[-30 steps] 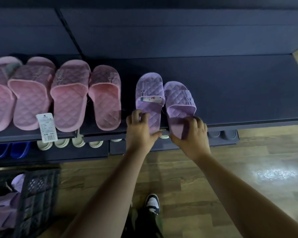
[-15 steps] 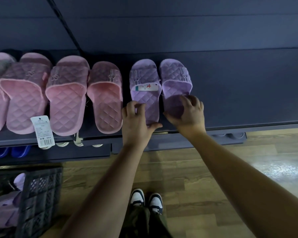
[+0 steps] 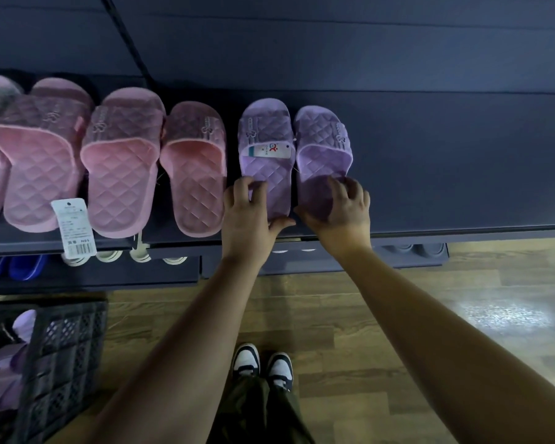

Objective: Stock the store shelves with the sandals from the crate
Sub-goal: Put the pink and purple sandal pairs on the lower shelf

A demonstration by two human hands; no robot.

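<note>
We see the left hand (image 3: 249, 216) gripping the heel of the tagged purple sandal (image 3: 265, 168) with curled fingers, while the right hand (image 3: 340, 213) grips the heel of the plain purple sandal (image 3: 322, 152) just beside it. Both sandals lie flat on the dark shelf (image 3: 446, 161), to the right of the pink sandals (image 3: 119, 177). The crate (image 3: 61, 357) stands on the floor at the lower left, and its purple contents (image 3: 4, 370) seem to be more sandals.

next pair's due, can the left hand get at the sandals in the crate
Probably, once freed: the left hand holds the left purple sandal, but the crate stands open-topped, low to its left, nothing between.
</note>
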